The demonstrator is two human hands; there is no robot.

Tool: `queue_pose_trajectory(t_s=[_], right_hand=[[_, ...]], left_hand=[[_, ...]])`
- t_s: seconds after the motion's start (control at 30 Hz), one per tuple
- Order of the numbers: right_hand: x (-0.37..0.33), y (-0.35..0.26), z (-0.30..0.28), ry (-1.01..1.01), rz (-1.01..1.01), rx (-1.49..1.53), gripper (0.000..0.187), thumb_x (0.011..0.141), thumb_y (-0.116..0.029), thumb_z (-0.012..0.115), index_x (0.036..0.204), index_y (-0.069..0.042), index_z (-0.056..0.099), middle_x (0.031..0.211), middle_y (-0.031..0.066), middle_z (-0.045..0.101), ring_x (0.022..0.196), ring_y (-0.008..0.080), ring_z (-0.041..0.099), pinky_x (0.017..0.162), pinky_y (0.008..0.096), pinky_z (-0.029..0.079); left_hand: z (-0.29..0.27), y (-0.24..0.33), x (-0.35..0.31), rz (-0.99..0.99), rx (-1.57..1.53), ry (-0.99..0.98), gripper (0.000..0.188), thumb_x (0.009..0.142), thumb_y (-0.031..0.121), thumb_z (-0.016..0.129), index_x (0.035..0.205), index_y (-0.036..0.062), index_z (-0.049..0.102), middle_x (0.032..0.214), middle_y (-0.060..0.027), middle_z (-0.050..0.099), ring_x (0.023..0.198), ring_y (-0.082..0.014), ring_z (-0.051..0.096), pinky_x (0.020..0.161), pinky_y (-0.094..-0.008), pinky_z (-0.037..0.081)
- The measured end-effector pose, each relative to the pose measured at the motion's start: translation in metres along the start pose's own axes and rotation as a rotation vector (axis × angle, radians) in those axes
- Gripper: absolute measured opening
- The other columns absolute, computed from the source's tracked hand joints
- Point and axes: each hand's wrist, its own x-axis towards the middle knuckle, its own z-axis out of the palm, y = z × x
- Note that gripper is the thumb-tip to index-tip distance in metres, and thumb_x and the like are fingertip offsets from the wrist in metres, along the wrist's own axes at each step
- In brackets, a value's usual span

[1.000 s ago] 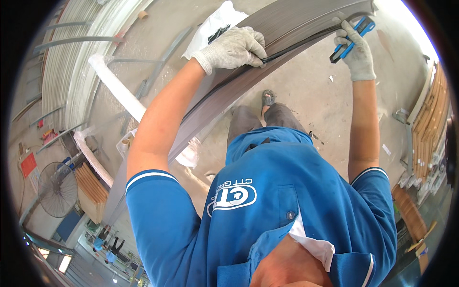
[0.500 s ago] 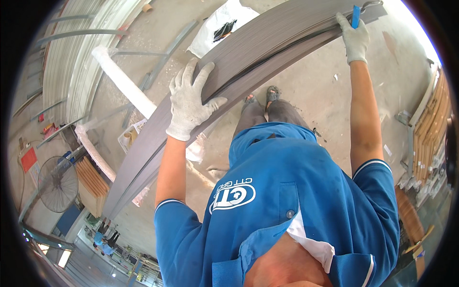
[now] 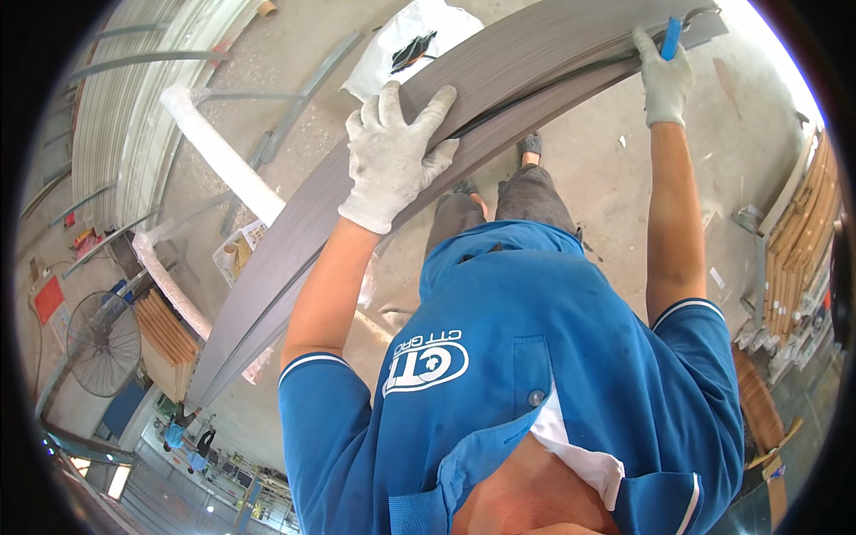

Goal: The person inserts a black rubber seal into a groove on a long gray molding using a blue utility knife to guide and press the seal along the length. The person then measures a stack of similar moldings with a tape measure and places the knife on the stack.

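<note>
Long grey-brown panels (image 3: 535, 53) run across from the lower left to the upper right, bowed by the lens. A dark strip or gap (image 3: 513, 107) follows their length. My gloved left hand (image 3: 390, 165) lies on the panels near the middle, palm down and fingers spread. At the upper right end, my gloved right hand (image 3: 667, 85) is closed around a blue-handled tool (image 3: 671, 37). A curved metal piece shows beside the handle, against the panel end; its exact kind is unclear. My right fingertips are close to the panel's edge.
A white sack (image 3: 406, 45) with something black on it lies beyond the panels. Wrapped white tubes (image 3: 223, 160) and metal bars stand left, near a round fan (image 3: 104, 343). Stacked brown lengths (image 3: 798, 241) are at right. Another person (image 3: 183, 437) is far off, lower left.
My left hand has slid rightward along the panels, still spread flat. My right hand and the blue-handled tool have shifted slightly right. My feet have changed position, one further forward.
</note>
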Motion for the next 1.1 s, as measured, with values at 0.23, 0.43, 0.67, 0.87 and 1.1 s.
queue_pose_trajectory(t_s=[0.23, 0.43, 0.67, 0.87, 1.1], right_hand=[[-0.004, -0.009, -0.005, -0.052, 0.096, 0.062, 0.041, 0.086, -0.037, 0.083, 0.099, 0.0, 0.074, 0.091, 0.0022, 0.071, 0.083, 0.0126, 0.062, 0.08, 0.0295, 0.05], [-0.006, -0.013, -0.006, -0.09, 0.066, 0.137, 0.04, 0.083, -0.04, 0.085, 0.087, -0.003, 0.069, 0.079, 0.0005, 0.067, 0.07, 0.0116, 0.058, 0.07, 0.0304, 0.05], [-0.005, -0.006, -0.006, -0.111, 0.116, 0.159, 0.04, 0.083, -0.04, 0.085, 0.09, -0.003, 0.072, 0.08, 0.0003, 0.068, 0.076, 0.0109, 0.06, 0.074, 0.0287, 0.05], [-0.007, -0.009, -0.005, -0.073, 0.037, 0.174, 0.038, 0.084, -0.038, 0.085, 0.088, -0.003, 0.071, 0.079, -0.0002, 0.067, 0.075, 0.0109, 0.06, 0.074, 0.0284, 0.05], [-0.004, -0.004, -0.009, -0.14, 0.055, 0.154, 0.036, 0.088, -0.03, 0.083, 0.102, 0.001, 0.073, 0.091, -0.0009, 0.068, 0.083, 0.0089, 0.058, 0.079, 0.0262, 0.047]], left_hand=[[0.015, 0.044, 0.07, 0.038, -0.055, 0.008, 0.062, 0.089, 0.05, 0.071, 0.147, 0.0398, 0.051, 0.139, -0.0312, 0.047, 0.125, -0.0466, 0.05, 0.105, -0.0589, 0.041], [-0.001, 0.005, 0.011, 0.055, -0.162, 0.078, 0.066, 0.085, 0.051, 0.073, 0.145, 0.0267, 0.056, 0.147, -0.0243, 0.046, 0.133, -0.0446, 0.046, 0.112, -0.0566, 0.036], [-0.017, -0.037, -0.081, -0.161, 0.026, -0.002, 0.065, 0.082, 0.048, 0.075, 0.141, 0.0258, 0.061, 0.138, -0.0242, 0.049, 0.125, -0.0432, 0.049, 0.106, -0.0555, 0.04], [-0.006, -0.028, -0.05, -0.082, 0.014, 0.03, 0.062, 0.079, 0.046, 0.076, 0.139, 0.0295, 0.064, 0.133, -0.0238, 0.052, 0.118, -0.0421, 0.053, 0.104, -0.0537, 0.042], [-0.005, -0.014, -0.019, -0.014, -0.009, 0.034, 0.062, 0.078, 0.042, 0.079, 0.137, 0.0364, 0.063, 0.134, -0.025, 0.05, 0.118, -0.0418, 0.054, 0.101, -0.0546, 0.045]])
